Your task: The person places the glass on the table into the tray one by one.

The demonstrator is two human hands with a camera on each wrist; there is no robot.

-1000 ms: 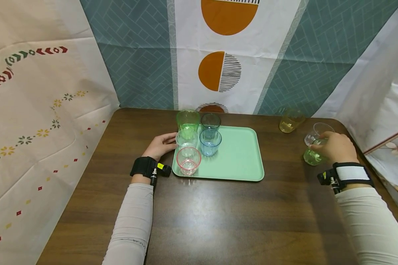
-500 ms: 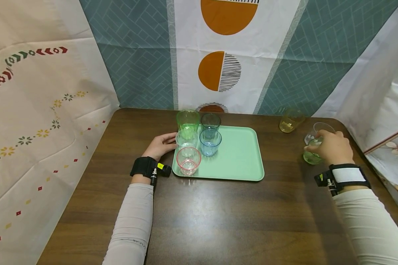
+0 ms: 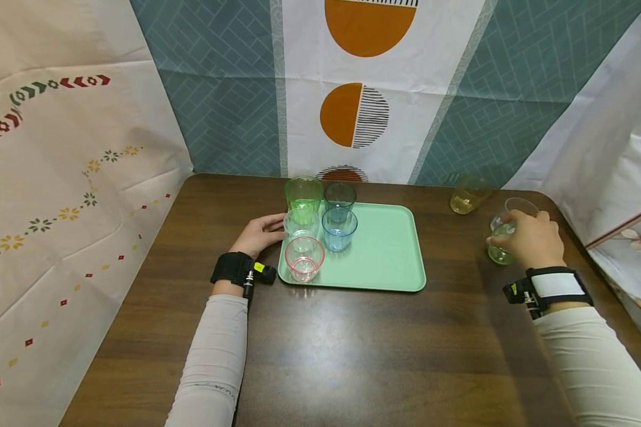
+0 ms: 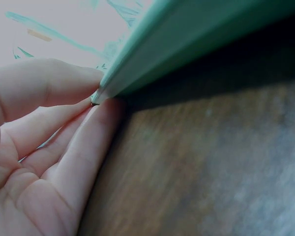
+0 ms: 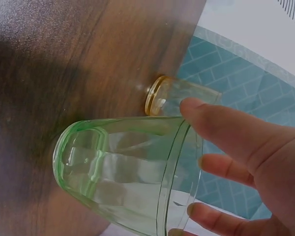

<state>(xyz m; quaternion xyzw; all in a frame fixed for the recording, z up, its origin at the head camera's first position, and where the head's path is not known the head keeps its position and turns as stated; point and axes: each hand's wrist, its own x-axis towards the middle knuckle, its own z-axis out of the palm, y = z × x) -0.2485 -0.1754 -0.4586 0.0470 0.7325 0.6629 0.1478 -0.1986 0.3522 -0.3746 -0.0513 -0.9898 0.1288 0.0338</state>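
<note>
Tumblers (image 3: 462,204) stand beyond the green glass (image 5: 113,172) right grip (image 3: 534,240) pinches; left grip (image 3: 256,236) pinches tray (image 3: 376,255).

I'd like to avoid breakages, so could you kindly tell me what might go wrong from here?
The right hand grips a green glass near its rim, so the glass might slip. That hand is also close to a clear glass, which it could knock over. The left hand touches the edge of the tray; a sudden tug might topple the red-rimmed glass near its corner.
</note>
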